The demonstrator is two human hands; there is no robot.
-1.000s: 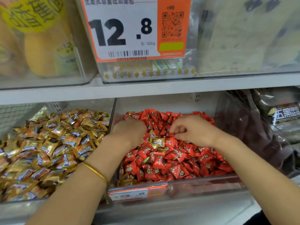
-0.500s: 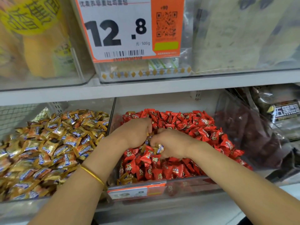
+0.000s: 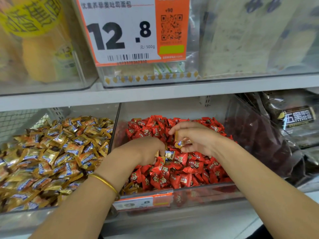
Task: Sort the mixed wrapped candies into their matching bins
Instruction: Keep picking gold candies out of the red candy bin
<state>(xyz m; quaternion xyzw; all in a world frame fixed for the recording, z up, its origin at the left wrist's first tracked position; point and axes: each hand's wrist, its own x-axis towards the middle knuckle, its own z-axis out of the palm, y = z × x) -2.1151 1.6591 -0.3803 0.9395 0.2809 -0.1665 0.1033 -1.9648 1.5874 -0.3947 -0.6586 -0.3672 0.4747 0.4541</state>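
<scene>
Two clear bins sit side by side on the lower shelf. The left bin [image 3: 25, 210] is full of gold-and-blue wrapped candies [image 3: 57, 152]. The middle bin [image 3: 198, 192] holds red wrapped candies [image 3: 181, 175], with a few gold ones mixed in at its front left corner. My left hand [image 3: 146, 149] rests low in the red pile, fingers closed on gold candies [image 3: 169, 154]. My right hand [image 3: 196, 137] hovers just above the pile and pinches a gold candy [image 3: 179, 144] between thumb and fingers.
A shelf board [image 3: 155, 94] hangs close above both bins. A big price sign reading 12.8 [image 3: 124, 31] stands on the upper shelf. Dark bagged goods [image 3: 284, 135] fill the space right of the red bin. A gold bangle [image 3: 105, 183] circles my left wrist.
My right hand has lifted out of the red pile to the right, pinching a gold candy. My left hand has sunk lower and forward into the pile, holding gold candies.
</scene>
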